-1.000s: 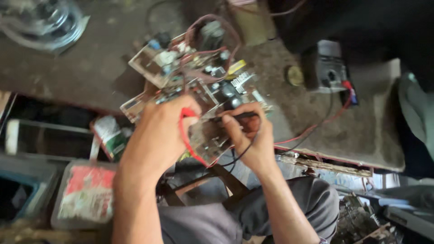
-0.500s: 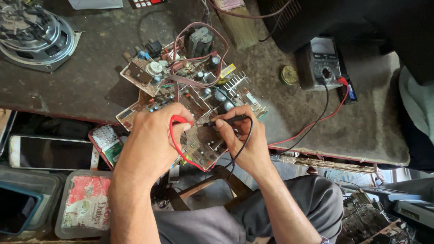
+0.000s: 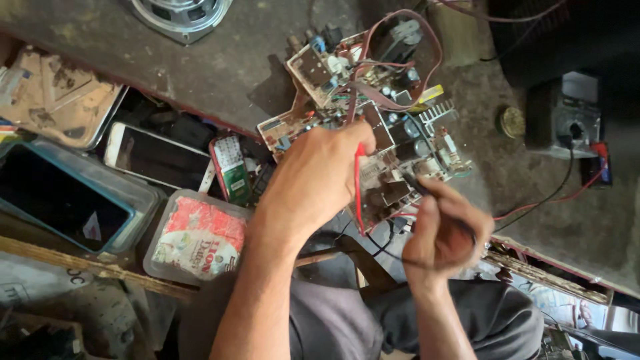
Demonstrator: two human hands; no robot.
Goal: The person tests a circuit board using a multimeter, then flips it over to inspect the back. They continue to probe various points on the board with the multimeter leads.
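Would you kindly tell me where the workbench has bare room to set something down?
Bare workbench lies between the speaker and the circuit board, and again below the multimeter. Around both hands it is crowded with board and probe leads.

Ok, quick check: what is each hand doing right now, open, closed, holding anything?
Left hand: closed on the red probe, resting on the circuit board.
Right hand: closed on the black probe, tip at the board.

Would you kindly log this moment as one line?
left hand: holds red probe | right hand: holds black probe | both on circuit board | multimeter on bench
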